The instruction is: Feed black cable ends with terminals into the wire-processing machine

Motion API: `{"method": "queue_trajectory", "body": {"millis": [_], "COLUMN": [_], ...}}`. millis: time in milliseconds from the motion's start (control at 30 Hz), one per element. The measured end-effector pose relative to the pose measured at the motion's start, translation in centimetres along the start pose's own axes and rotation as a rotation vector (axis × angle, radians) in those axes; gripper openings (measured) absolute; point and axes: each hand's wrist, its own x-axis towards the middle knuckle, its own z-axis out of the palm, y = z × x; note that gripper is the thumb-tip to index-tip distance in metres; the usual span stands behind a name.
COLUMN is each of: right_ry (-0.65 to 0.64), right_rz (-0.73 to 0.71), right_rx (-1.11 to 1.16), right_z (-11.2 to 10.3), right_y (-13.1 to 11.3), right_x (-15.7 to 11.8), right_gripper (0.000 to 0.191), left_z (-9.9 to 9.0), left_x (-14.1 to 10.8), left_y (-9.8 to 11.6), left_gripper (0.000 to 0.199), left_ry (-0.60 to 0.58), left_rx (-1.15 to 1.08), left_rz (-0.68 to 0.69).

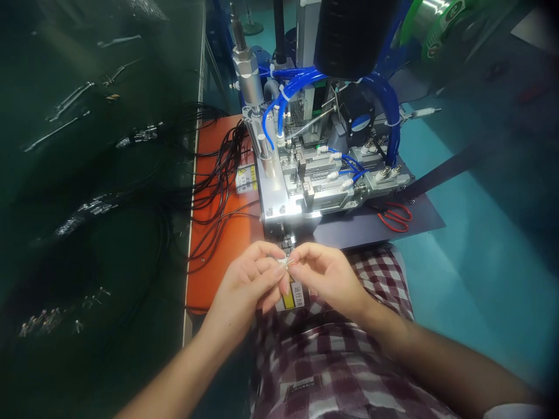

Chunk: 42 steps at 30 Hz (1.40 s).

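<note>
My left hand [252, 282] and my right hand [328, 273] meet in front of the machine, the fingertips of each closed in a pinch. Between them are a few short thin wires [289, 263], pale and reddish, whose ends are too small to make out. Just beyond my fingertips is the small metal working head [288, 240] at the front of the machine [273, 198]. Below my fingers shows a yellow and white label [293, 295] with printed characters.
Black cables [218, 169] run across the orange board [207, 238] at the left. Bundles of metal-ended leads [96, 205] lie on the dark green surface. Blue air hoses [301, 78] arch over the machine. Red-handled pliers [395, 217] rest at the right, below a green spool [432, 26].
</note>
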Motion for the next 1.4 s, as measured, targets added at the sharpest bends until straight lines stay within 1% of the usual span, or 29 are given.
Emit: {"method": "queue_trajectory", "body": {"millis": [100, 167, 200, 267, 367, 400, 467, 533, 633, 700, 833, 967, 1033, 1100, 1200, 1333, 1400], "right_ry": [-0.083, -0.105, -0.099, -0.069, -0.084, -0.101, -0.119, -0.102, -0.059, -0.035, 0.021, 0.075, 0.098, 0.090, 0.067, 0.128, 0.129], "right_rz": [0.052, -0.002, -0.061, -0.232, -0.484, -0.533, -0.561, -0.492, -0.263, -0.154, -0.140, -0.031, -0.011, -0.011, 0.034, 0.068, 0.086], "right_rx": [0.019, -0.044, -0.100, -0.248, -0.451, -0.489, -0.523, -0.503, -0.390, -0.363, -0.360, -0.228, -0.192, -0.211, -0.238, -0.195, -0.144], "right_z": [-0.4, -0.8, -1.1, -1.6, -2.3, -2.4, -2.6, -2.4, -2.1, -1.9, -1.2, 0.1, 0.6, 0.6, 0.0, -0.4, -0.2], "right_y": [-0.2, -0.4, -0.4, -0.3, 0.0, 0.0, 0.0, -0.2, -0.5, -0.5, 0.1, 0.6, 0.7, 0.6, 0.1, -0.7, -0.8], "right_x": [0.1, 0.3, 0.4, 0.7, 1.1, 1.1, 1.1, 0.9, 0.4, -0.1, -0.7, -1.2, -1.4, -1.5, -1.4, -0.9, -0.7], "right_gripper": [0.016, 0.012, 0.010, 0.005, 0.010, 0.012, 0.013, 0.011, 0.010, 0.009, 0.009, 0.013, 0.013, 0.013, 0.013, 0.013, 0.012], "left_z": [0.0, 0.0, 0.0, 0.0, -0.1, -0.1, -0.1, 0.0, 0.1, 0.1, 0.0, 0.3, 0.5, 0.6, 0.7, 0.7, 0.7], "left_x": [0.0, 0.0, 0.0, 0.1, 0.2, 0.2, 0.3, 0.4, 0.5, 0.4, 0.4, 0.3, 0.2, 0.2, 0.2, 0.2, 0.2], "left_y": [0.0, 0.0, 0.0, 0.1, 0.2, 0.3, 0.3, 0.2, -0.1, -0.3, -0.5, -0.7, -0.7, -0.6, -0.5, -0.7, -0.8], "left_gripper": [0.014, 0.015, 0.015, 0.015, 0.017, 0.017, 0.019, 0.019, 0.018, 0.018, 0.016, 0.014, 0.013, 0.012, 0.013, 0.015, 0.016], "left_ry": [-0.034, -0.060, -0.068, -0.068, -0.035, -0.018, 0.016, 0.046, 0.092, 0.114, 0.131, 0.144, 0.161, 0.171, 0.175, 0.170, 0.168], "left_rx": [0.012, 0.034, 0.049, 0.087, 0.129, 0.138, 0.143, 0.136, 0.122, 0.114, 0.108, 0.069, 0.046, 0.044, 0.076, 0.110, 0.114], "left_rz": [-0.005, -0.011, -0.017, -0.041, -0.083, -0.091, -0.093, -0.092, -0.082, -0.071, -0.062, -0.045, -0.041, -0.040, -0.049, -0.073, -0.079]}}
